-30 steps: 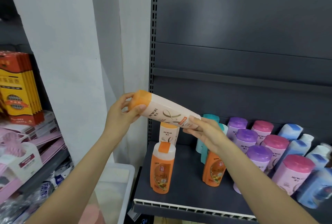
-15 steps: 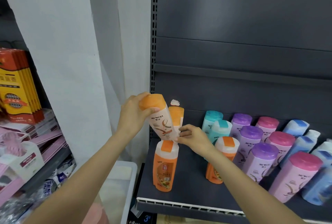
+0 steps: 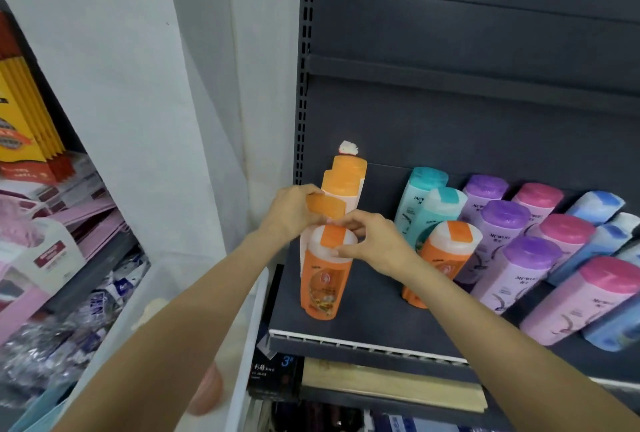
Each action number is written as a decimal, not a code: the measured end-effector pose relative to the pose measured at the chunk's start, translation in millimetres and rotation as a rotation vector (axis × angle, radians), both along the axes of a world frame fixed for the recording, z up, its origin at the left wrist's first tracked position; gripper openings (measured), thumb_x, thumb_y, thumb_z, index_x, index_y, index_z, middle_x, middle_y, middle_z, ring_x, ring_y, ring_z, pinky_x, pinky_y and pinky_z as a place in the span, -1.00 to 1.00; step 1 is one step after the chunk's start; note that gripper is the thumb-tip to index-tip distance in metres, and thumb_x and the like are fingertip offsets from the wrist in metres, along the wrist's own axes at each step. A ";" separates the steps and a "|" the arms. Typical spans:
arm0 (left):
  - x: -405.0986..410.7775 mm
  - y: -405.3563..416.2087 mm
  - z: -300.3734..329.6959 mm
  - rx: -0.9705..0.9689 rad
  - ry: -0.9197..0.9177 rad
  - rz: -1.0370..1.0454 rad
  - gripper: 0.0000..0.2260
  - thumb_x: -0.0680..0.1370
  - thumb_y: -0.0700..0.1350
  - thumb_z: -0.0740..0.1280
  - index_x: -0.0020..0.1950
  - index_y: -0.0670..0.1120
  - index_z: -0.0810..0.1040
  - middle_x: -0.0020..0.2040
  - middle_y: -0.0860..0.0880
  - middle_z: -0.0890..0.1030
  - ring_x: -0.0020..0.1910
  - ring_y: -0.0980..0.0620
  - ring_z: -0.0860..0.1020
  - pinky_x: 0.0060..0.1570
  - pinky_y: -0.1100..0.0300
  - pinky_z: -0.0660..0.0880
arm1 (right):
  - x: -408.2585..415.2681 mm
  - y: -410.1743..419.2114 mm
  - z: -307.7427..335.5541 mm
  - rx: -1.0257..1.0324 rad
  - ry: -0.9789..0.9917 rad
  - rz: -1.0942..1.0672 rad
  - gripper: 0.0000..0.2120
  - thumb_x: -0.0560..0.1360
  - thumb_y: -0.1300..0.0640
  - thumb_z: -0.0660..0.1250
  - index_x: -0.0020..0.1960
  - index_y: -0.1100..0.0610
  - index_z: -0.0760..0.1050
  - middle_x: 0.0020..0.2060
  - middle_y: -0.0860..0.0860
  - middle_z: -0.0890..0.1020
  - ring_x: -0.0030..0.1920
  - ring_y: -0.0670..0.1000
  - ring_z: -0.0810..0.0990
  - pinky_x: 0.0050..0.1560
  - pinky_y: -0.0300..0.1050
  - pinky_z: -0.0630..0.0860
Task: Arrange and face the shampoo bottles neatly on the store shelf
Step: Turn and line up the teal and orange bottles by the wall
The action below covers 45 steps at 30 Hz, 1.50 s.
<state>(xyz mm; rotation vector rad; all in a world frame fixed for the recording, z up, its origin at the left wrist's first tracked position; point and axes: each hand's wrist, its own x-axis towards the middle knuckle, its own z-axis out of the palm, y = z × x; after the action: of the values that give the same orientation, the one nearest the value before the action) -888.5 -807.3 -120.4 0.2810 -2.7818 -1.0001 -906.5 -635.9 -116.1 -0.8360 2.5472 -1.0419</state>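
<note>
On the dark shelf [image 3: 381, 314], my left hand [image 3: 289, 213] grips the orange cap of a white shampoo bottle [image 3: 325, 207]. The bottle stands upright in the left column, just behind the front orange bottle [image 3: 323, 288]. My right hand [image 3: 375, 246] pinches the front orange bottle's white and orange top between curled fingers and thumb. Two more orange-capped bottles [image 3: 344, 177] stand behind, against the back panel. A second orange bottle [image 3: 446, 251] stands to the right, partly hidden by my right wrist.
Rows of teal [image 3: 427, 196], purple [image 3: 502, 220], pink [image 3: 561, 234] and blue [image 3: 599, 206] bottles fill the shelf's right side. A white pillar [image 3: 138, 85] stands to the left, with yellow boxes [image 3: 24, 120] beyond it. A translucent bin [image 3: 244, 327] sits below left.
The white bottle went from lying tilted in both hands to upright behind the front orange bottle. My right hand left its base and moved onto the front bottle's top.
</note>
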 end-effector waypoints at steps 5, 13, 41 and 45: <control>-3.3 -3.1 -3.9 -0.037 0.013 -0.084 -0.51 0.39 -0.08 0.50 0.29 -0.09 0.50 0.18 -0.10 0.58 0.16 -0.06 0.51 0.15 0.16 0.42 | 1.3 0.5 -0.5 -0.004 0.009 -0.008 -0.56 0.33 0.11 0.53 0.17 0.02 0.50 0.07 -0.06 0.59 0.06 -0.08 0.55 -0.02 -0.29 0.45; -1.4 -18.4 -10.3 0.019 -0.004 -0.192 -0.49 0.45 -0.22 0.44 0.38 -0.07 0.43 0.25 -0.12 0.53 0.17 -0.07 0.51 0.10 0.29 0.38 | -0.2 0.2 -1.1 0.011 0.004 -0.009 -0.52 0.32 0.11 0.54 0.19 0.04 0.49 0.10 -0.02 0.59 0.09 -0.04 0.56 0.09 -0.16 0.52; 4.0 -2.0 0.1 0.007 0.076 -0.134 -0.62 0.55 -0.09 0.33 0.37 -0.07 0.43 0.23 -0.12 0.52 0.17 -0.05 0.50 0.10 0.28 0.34 | -4.1 40.5 52.9 -0.439 0.006 -0.299 -0.80 0.40 0.14 0.48 -0.01 0.09 0.54 -0.18 -0.12 0.57 -0.15 -0.06 0.57 -0.24 -0.12 0.60; 21.2 17.0 19.0 0.148 0.278 -0.124 -0.76 0.58 -0.07 0.27 0.23 -0.06 0.54 0.11 0.03 0.57 0.07 0.13 0.52 0.02 0.43 0.35 | -1.4 48.4 70.2 -0.633 -0.146 -0.416 -0.81 0.43 0.16 0.45 0.00 0.20 0.56 -0.17 0.00 0.59 -0.16 -0.06 0.60 -0.30 -0.13 0.64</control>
<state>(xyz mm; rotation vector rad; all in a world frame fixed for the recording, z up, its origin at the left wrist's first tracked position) -867.3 -790.3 -101.4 -0.0131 -2.5040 -1.1764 -907.8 -587.5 -45.9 -0.3227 2.3266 -2.0154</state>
